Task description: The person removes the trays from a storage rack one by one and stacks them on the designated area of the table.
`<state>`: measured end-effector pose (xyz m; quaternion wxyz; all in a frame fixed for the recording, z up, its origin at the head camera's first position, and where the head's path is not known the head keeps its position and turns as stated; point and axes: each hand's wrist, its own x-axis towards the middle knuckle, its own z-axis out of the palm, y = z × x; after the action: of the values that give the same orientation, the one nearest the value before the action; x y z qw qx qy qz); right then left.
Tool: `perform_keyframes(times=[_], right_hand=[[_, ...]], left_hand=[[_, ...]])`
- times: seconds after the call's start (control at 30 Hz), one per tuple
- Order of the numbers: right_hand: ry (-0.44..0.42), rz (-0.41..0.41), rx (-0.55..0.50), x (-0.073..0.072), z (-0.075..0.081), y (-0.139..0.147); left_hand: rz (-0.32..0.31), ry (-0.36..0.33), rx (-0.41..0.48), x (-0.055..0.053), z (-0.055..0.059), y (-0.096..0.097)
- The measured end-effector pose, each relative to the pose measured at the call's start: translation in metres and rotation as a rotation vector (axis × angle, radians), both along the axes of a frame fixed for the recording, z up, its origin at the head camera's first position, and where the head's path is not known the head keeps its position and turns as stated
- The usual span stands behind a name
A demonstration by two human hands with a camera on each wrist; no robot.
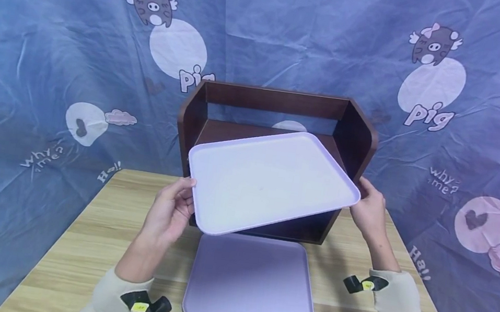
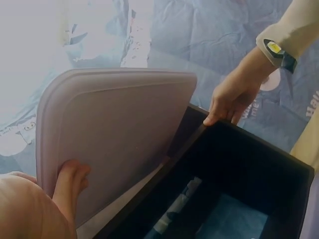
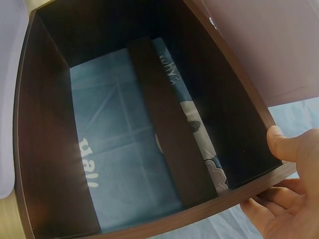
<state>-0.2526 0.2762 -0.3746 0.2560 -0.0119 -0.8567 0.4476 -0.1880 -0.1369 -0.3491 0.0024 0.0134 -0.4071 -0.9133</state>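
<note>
A pale lilac tray (image 1: 270, 180) hangs tilted in front of a dark brown wooden shelf (image 1: 277, 101). My left hand (image 1: 169, 214) holds the tray by its left edge, with fingers curled under its underside, as the left wrist view shows. At the shelf's right side is my right hand (image 1: 369, 211). It grips the side panel's edge, the thumb (image 3: 279, 144) on the inner face and the other fingers round the outside. The tray hides much of the shelf's front in the head view. In the right wrist view, the shelf's lower compartment is open to the backdrop behind.
A second lilac tray (image 1: 252, 283) lies flat on the light wooden table (image 1: 92, 240), just in front of the shelf. A blue curtain (image 1: 52, 72) with printed pigs and words hangs behind and at both sides.
</note>
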Motion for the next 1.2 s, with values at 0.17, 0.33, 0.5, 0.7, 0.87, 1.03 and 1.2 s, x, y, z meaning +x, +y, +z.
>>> perform_keyframes(times=[0.17,0.33,0.5,0.7,0.87,1.03,1.2], right_hand=[[0.005,0.005,0.013,0.001,0.001,0.001],[0.014,0.035,0.014,0.002,0.001,0.003],[0.007,0.048,0.015,0.001,0.003,0.005],[-0.036,0.054,-0.021,0.000,0.003,0.005],[-0.054,0.032,-0.013,0.000,0.005,0.004],[-0.049,0.022,-0.017,0.001,0.005,0.002],[-0.039,0.006,-0.011,0.000,0.002,0.000]], left_hand=[[-0.032,-0.001,0.014,-0.001,-0.001,-0.004],[-0.049,0.000,0.000,0.001,-0.001,-0.009],[-0.062,0.003,-0.043,0.002,-0.003,-0.011],[-0.083,-0.031,-0.058,0.003,-0.006,-0.014],[-0.108,-0.050,-0.044,0.002,-0.008,-0.017],[-0.138,-0.058,-0.072,0.003,-0.011,-0.019],[-0.152,-0.043,-0.083,0.003,-0.017,-0.021]])
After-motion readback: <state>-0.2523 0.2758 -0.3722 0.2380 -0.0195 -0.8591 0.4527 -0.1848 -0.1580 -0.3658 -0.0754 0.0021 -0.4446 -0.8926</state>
